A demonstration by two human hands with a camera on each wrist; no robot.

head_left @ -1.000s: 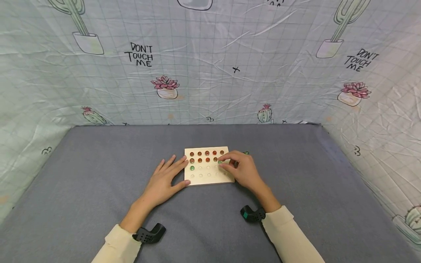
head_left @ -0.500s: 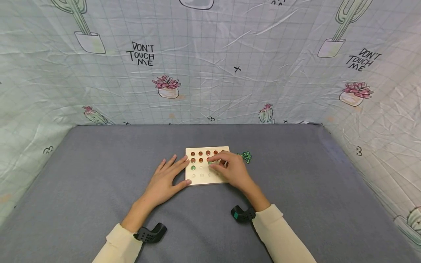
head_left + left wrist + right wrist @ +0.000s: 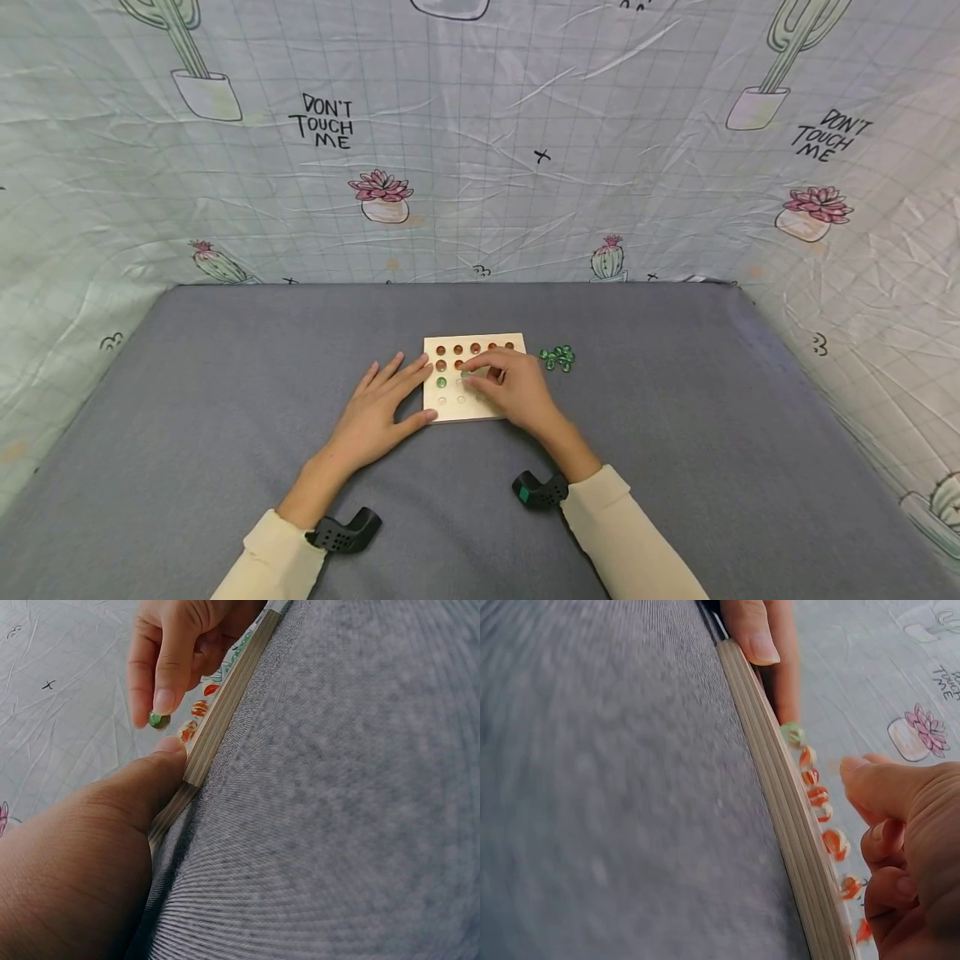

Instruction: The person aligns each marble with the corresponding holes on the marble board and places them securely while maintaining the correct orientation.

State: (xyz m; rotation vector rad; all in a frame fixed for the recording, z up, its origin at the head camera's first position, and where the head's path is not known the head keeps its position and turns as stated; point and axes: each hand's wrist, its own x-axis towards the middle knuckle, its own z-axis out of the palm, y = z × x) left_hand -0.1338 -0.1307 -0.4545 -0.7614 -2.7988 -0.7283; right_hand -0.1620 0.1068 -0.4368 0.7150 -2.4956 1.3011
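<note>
A pale wooden board (image 3: 452,410) with rows of round hollows lies mid-table. Orange-red marbles (image 3: 458,350) fill its two far rows, partly covered by my right hand. One green marble (image 3: 441,382) sits at the left end of the third row. My left hand (image 3: 371,421) lies spread beside the board, fingertips and thumb on its left edge. Between thumb and forefinger, my right hand (image 3: 517,392) pinches another green marble (image 3: 159,720), just above the third row. In the right wrist view that marble is hidden behind the fingers.
Several loose green marbles (image 3: 557,357) lie in a cluster right of the board. Grey cloth (image 3: 262,367) covers the table. A printed fabric backdrop (image 3: 480,150) rises behind and at both sides.
My right hand has moved left across the board with the green marble, uncovering the loose cluster at the right. The left hand has stayed at the board's edge.
</note>
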